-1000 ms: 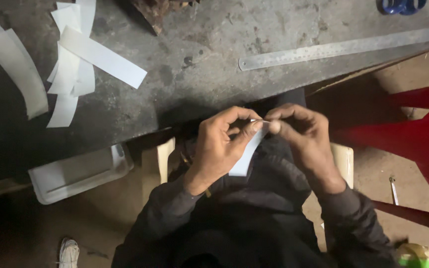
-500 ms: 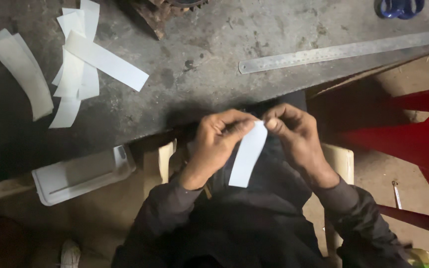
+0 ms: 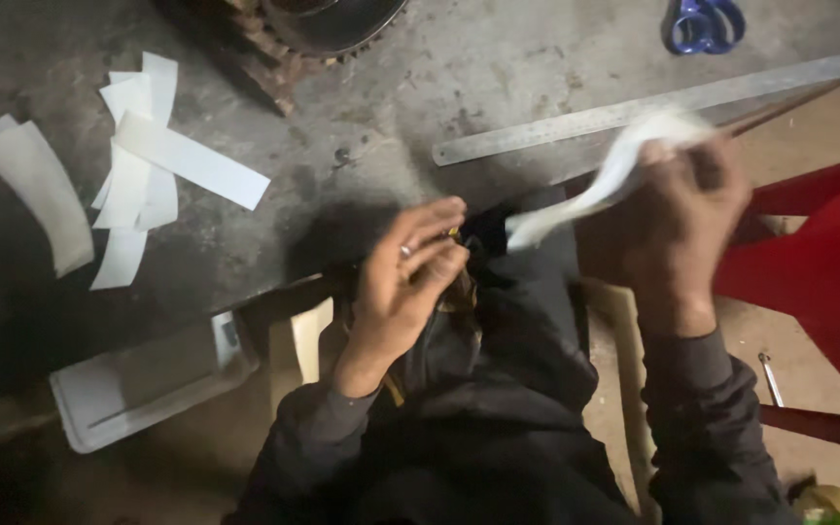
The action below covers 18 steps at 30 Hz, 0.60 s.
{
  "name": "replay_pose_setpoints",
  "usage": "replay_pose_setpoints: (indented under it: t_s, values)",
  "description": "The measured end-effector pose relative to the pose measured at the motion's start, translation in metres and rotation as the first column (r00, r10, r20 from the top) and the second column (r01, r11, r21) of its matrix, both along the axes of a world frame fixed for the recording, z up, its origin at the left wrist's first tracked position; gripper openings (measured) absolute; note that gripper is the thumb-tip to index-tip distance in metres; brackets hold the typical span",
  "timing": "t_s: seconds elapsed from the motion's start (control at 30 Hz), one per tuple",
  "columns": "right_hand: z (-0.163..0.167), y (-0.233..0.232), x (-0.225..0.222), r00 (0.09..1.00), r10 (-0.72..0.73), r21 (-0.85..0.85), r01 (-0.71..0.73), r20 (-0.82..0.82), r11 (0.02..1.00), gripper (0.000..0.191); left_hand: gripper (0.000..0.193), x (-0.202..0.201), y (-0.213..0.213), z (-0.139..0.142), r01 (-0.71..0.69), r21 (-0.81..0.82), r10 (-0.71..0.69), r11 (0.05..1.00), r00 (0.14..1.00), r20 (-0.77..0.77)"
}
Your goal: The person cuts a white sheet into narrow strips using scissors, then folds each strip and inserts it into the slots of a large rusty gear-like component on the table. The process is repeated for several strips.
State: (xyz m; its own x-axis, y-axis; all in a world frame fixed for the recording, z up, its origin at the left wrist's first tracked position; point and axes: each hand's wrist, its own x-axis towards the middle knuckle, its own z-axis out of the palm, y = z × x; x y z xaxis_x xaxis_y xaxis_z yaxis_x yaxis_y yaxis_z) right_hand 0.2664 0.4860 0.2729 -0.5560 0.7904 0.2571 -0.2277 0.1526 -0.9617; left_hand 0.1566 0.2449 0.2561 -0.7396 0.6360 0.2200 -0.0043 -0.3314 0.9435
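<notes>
over my lap, at the worktable's [image 3: 498,87] edge, my right hand [image 3: 687,209] pinches the white paper strip [image 3: 595,190] by its top end so it hangs free. my left hand [image 3: 410,277] sits below, fingers curled together, empty as far as i can tell.

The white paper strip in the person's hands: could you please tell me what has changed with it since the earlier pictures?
The right hand has swung up and to the right, carrying the white paper strip toward the metal ruler. The left hand has let go of it and remains by the lap, fingers curled. The loose strips on the table, the ruler and the blue scissors have not moved.
</notes>
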Motion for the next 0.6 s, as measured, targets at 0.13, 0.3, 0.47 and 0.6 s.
replay_pose_setpoints:
  t_s: [0.13,0.3,0.47,0.6]
  values:
    - [-0.004,-0.045,-0.019,0.829,0.39,-0.065,-0.399,0.4,0.915,0.009,0.033,-0.001,-0.001,0.003,-0.062,-0.085,0.064,0.994,0.998,0.021]
    - [-0.02,-0.07,-0.029,0.838,0.473,-0.099,-0.465,0.271,0.88,0.013,0.023,-0.008,-0.005,-0.004,-0.129,-0.206,0.122,0.97,0.991,-0.046]
    - [-0.03,-0.063,-0.027,0.838,0.481,-0.036,-0.489,0.258,0.871,0.01,0.024,-0.011,-0.005,-0.006,-0.109,-0.214,0.099,0.971,0.993,-0.059]
    - [-0.036,-0.074,-0.024,0.873,0.43,0.022,-0.446,0.232,0.895,0.008,0.023,-0.008,-0.004,-0.005,-0.098,-0.222,0.096,0.97,0.995,-0.018]
